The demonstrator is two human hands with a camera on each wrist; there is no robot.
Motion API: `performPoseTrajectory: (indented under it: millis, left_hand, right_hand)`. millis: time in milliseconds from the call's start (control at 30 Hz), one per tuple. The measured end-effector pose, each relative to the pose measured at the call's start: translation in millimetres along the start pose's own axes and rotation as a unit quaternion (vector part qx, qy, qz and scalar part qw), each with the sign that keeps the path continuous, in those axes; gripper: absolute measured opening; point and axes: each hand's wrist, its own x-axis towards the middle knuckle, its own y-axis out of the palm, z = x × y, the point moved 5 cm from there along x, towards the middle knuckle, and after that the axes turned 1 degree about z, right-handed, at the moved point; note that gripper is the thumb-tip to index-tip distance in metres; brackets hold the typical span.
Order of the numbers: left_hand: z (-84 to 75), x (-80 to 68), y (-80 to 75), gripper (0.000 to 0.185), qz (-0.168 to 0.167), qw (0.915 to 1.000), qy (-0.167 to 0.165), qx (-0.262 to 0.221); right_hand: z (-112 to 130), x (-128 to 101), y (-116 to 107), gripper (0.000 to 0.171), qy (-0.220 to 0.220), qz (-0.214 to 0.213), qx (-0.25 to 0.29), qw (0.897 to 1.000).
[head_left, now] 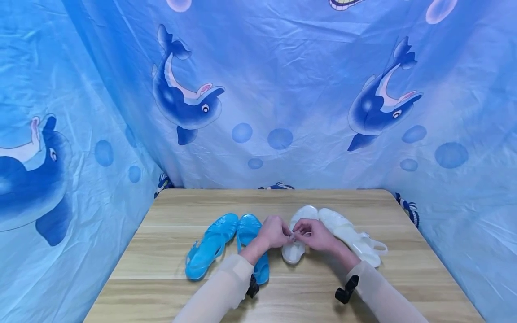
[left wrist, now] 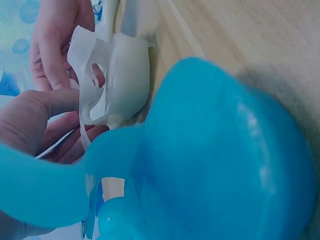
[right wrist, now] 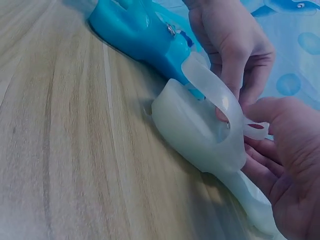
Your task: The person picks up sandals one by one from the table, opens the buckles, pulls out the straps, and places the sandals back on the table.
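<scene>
Both hands meet over a white jelly sandal [head_left: 293, 255] that lies on the table, sole down. With thumb and fingers, my left hand [head_left: 274, 232] pinches the sandal's ankle strap close to a small buckle [right wrist: 228, 125]. My right hand [head_left: 317, 235] pinches the looped strap end [right wrist: 257, 131] just beside it. In the left wrist view the heel [left wrist: 131, 75] of this sandal shows, partly behind the left fingers. Its mate, a second white sandal [head_left: 349, 237], lies to the right, strap spread outward. Exactly how the strap passes the buckle is hidden by the fingertips.
Left of the hands are two blue jelly sandals, one [head_left: 206, 255] apart and one [head_left: 247, 224] partly under my left forearm. They rest on a wood-grain table [head_left: 137, 264]. Blue dolphin-print cloth [head_left: 258, 89] hangs behind and at both sides.
</scene>
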Motion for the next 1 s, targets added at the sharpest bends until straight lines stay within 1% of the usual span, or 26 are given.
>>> performPoseTrajectory:
  millis: [100,233,333,600,700,833,1000]
  left_hand:
    - [-0.8,0.0,0.6,0.015,-0.002,1.0,0.001,-0.005]
    - [-0.6,0.0,1.1,0.015,0.002,1.0,-0.005,-0.003]
    - [-0.1,-0.8,0.4,0.016,0.006,0.9999,-0.011,0.001]
    - [1.6,-2.3,-0.2,0.014,0.009,0.9996,-0.027,-0.002]
    - [1.5,-2.6,-0.7,0.014,0.005,0.9997,-0.026,-0.003]
    - [1.0,-3.7,-0.4,0.016,0.001,0.9996,-0.025,-0.013]
    - [1.7,-5.6,2.4,0.017,0.003,0.9992,-0.03,-0.024]
  right_hand:
    - [1.8,1.5,0.5,0.005,0.005,0.004,-0.017,1.0]
    - [2.7,1.4,0.8,0.006,0.017,0.006,-0.023,1.0]
    - [1.6,0.0,1.0,0.007,0.026,0.008,-0.015,1.0]
    - [-4.3,-2.5,2.8,0.009,0.027,0.005,0.014,1.0]
    - [-3.5,-1.2,4.1,0.008,0.021,0.003,0.01,1.0]
    - [-2.4,0.2,4.8,0.006,0.021,0.0,-0.009,1.0]
    - [-2.5,-1.0,4.8,0.006,0.032,-0.005,-0.02,0.999]
